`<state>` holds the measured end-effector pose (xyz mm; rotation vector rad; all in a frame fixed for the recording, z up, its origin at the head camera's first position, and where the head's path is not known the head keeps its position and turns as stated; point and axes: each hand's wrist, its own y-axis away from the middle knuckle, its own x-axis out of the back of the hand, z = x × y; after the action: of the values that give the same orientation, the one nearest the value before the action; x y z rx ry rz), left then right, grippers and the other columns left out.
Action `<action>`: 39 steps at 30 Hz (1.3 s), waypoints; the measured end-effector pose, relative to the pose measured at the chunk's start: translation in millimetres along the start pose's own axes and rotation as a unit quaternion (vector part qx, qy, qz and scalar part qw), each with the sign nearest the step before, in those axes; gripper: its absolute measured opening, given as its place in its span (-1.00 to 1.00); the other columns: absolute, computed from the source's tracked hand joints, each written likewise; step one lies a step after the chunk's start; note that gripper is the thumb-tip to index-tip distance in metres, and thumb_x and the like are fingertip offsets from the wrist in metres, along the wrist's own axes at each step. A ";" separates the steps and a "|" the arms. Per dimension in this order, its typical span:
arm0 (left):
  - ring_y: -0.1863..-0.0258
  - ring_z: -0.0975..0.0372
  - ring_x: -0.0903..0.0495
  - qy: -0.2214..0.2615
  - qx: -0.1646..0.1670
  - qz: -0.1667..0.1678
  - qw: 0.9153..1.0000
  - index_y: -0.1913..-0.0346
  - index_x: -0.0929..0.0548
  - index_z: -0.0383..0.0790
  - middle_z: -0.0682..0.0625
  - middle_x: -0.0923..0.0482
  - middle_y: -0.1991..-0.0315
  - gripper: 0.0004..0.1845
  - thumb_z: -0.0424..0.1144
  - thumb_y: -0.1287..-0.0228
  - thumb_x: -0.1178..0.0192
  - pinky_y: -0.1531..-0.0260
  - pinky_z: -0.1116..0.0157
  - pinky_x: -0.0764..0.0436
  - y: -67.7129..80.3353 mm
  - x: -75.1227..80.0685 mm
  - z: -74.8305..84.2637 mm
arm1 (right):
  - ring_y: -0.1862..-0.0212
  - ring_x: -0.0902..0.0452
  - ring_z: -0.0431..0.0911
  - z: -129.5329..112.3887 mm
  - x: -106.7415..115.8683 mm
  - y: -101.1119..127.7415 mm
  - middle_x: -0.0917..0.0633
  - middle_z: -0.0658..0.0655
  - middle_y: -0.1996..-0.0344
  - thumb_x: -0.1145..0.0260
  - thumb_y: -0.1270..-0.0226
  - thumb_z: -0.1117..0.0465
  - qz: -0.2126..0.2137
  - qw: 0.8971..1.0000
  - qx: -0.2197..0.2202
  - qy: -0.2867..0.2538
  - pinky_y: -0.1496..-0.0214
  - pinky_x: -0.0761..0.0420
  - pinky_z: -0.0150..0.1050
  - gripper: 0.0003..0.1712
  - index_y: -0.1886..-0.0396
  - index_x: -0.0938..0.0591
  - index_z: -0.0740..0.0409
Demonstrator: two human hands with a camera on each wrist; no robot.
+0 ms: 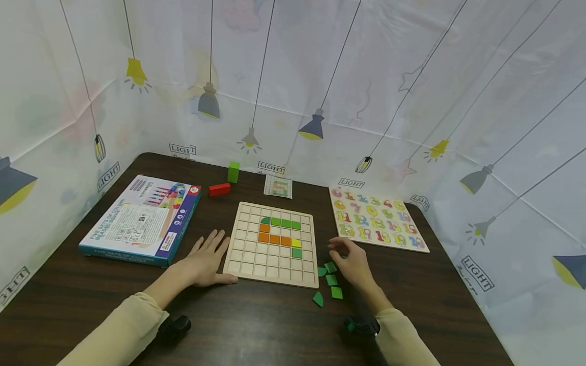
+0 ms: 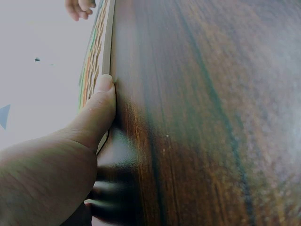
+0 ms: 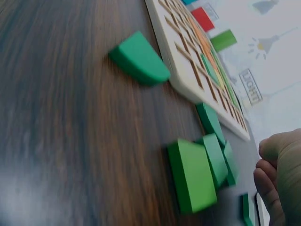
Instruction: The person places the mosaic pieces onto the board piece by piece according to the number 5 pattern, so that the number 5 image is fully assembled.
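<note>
A wooden grid board (image 1: 256, 262) lies mid-table with green, orange and yellow tiles in some cells. My left hand (image 1: 204, 262) lies flat with spread fingers to the left of it, and its thumb (image 2: 104, 89) touches the board's edge. To the right of the board, my right hand (image 1: 351, 262) hovers with loosely curled fingers and no tile visible in them. Loose green tiles lie below and left of that hand, among them a green square tile (image 1: 337, 293) and a rounded green tile (image 3: 139, 59) near the board's corner.
A pattern card (image 1: 278, 187) lies behind the board. Further left are a red block (image 1: 220, 189), an upright green block (image 1: 233, 172) and a flat boxed set (image 1: 142, 218). At the right lies a number puzzle board (image 1: 377, 219). Printed curtains surround the table's far sides.
</note>
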<state>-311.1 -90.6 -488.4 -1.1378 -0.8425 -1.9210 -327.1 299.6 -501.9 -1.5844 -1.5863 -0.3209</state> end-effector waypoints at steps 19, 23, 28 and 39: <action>-0.44 -0.12 0.27 -0.013 0.000 0.010 1.000 -0.46 0.02 -0.37 -0.31 0.22 -0.47 0.23 0.55 0.01 0.03 -0.31 -0.16 0.18 -11.4 -15.8 -13.8 | 0.29 -0.61 -0.10 21.3 21.9 16.8 -0.70 0.07 0.30 -0.30 -0.18 0.44 0.053 0.997 -0.036 0.046 0.32 -0.53 -0.29 -0.72 0.09 -0.61 0.25; -0.44 -0.13 0.28 -0.008 0.005 -0.003 1.000 -0.46 0.04 -0.39 -0.33 0.23 -0.47 0.23 0.54 0.00 0.01 -0.31 -0.16 0.20 -8.6 -10.9 -9.7 | 0.29 -0.62 -0.08 21.8 22.6 18.0 -0.70 0.10 0.30 -0.32 -0.15 0.44 0.066 0.995 -0.054 0.054 0.32 -0.51 -0.31 -0.71 0.09 -0.61 0.26; -0.44 -0.13 0.28 -0.007 0.005 -0.004 1.000 -0.46 0.03 -0.40 -0.33 0.23 -0.46 0.19 0.48 -0.04 -0.04 -0.31 -0.16 0.19 -5.1 -7.4 -6.9 | 0.23 -0.63 -0.01 20.7 21.2 18.1 -0.69 0.19 0.25 -0.34 -0.11 0.44 0.064 0.993 -0.091 0.046 0.25 -0.58 -0.23 -0.66 0.06 -0.59 0.31; -0.43 -0.15 0.25 -0.007 -0.001 0.014 1.000 -0.45 0.00 -0.39 -0.33 0.21 -0.46 0.20 0.50 -0.02 -0.03 -0.30 -0.18 0.17 -7.6 -12.3 -10.6 | 0.09 -0.55 0.06 16.3 18.1 18.9 -0.63 0.22 0.15 -0.43 -0.08 0.31 0.005 0.988 -0.140 0.062 0.05 -0.56 -0.05 -0.50 -0.04 -0.53 0.29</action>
<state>-317.8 -92.2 -504.9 -1.1608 -0.8279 -1.8931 -313.1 326.7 -506.2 -1.7457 -1.4857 -0.6484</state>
